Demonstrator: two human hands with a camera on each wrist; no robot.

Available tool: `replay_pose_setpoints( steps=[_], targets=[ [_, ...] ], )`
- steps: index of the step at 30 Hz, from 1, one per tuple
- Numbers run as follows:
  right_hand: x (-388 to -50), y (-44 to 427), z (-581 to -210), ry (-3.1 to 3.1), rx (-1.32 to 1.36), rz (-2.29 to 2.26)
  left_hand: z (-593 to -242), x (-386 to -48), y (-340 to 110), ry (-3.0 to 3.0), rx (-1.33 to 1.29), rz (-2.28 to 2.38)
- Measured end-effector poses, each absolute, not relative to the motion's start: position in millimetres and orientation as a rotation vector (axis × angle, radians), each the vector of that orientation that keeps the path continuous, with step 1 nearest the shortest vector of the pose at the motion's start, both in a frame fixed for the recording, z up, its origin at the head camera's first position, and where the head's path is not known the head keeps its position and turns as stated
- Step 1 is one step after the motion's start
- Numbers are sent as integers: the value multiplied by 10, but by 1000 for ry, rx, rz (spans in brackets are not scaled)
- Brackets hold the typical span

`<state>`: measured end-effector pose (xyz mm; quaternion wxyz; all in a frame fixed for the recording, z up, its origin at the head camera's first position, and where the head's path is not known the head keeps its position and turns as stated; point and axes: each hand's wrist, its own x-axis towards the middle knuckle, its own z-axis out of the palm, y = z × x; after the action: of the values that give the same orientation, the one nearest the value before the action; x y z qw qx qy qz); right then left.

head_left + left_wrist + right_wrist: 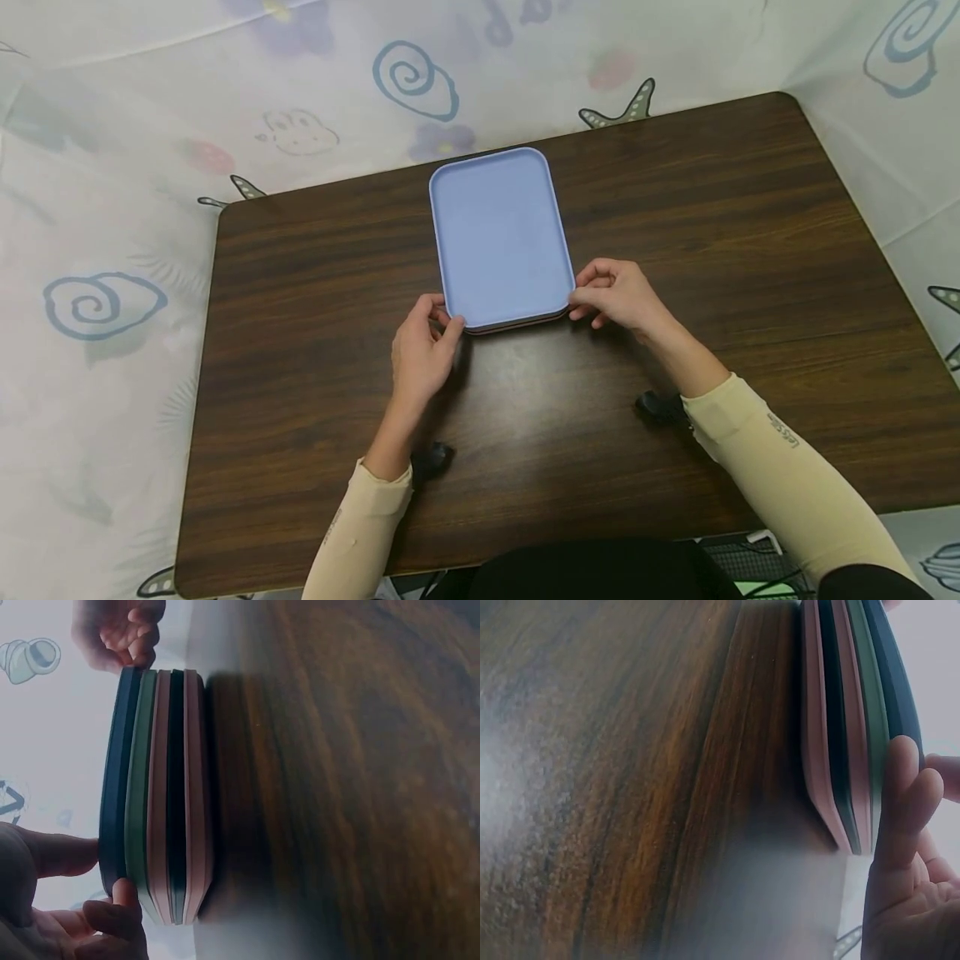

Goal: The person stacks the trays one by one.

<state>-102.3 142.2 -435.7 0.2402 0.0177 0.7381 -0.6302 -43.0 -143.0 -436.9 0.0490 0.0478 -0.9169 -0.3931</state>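
Note:
A light blue rectangular tray [501,237] tops a stack of several trays on the table. Edge-on in the left wrist view, a green tray [139,795] lies under it, then a pink tray [158,802], a dark tray [176,802] and another pink tray [196,810]. My left hand [422,354] pinches the blue tray's near left corner, thumb on the rim and fingers at the side. At the near right corner, my right hand [618,296] pinches the same tray between thumb and fingers. The lower trays are mostly hidden from above.
The dark wood table [315,400] extends around the stack. Patterned white cloth [112,208] hangs behind and beside it. Dark wrist-worn devices [432,462] show below both forearms, which wear cream sleeves [787,475].

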Motion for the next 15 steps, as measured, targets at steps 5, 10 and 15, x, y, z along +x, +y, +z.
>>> replay_pose_setpoints(
  steps=[5, 10, 15],
  targets=[
    [-1013, 1418, -4424, 2061, 29, -1712, -4416, -415, -1406, -2791, 122, -1121],
    [-999, 1413, -4466, 2097, 25, -1704, -4462, -408, -1384, -2778, 73, -1039],
    [-987, 1398, -4496, 2132, 20, -1693, -4523, -394, -1370, -2765, 60, -967]
  ],
)
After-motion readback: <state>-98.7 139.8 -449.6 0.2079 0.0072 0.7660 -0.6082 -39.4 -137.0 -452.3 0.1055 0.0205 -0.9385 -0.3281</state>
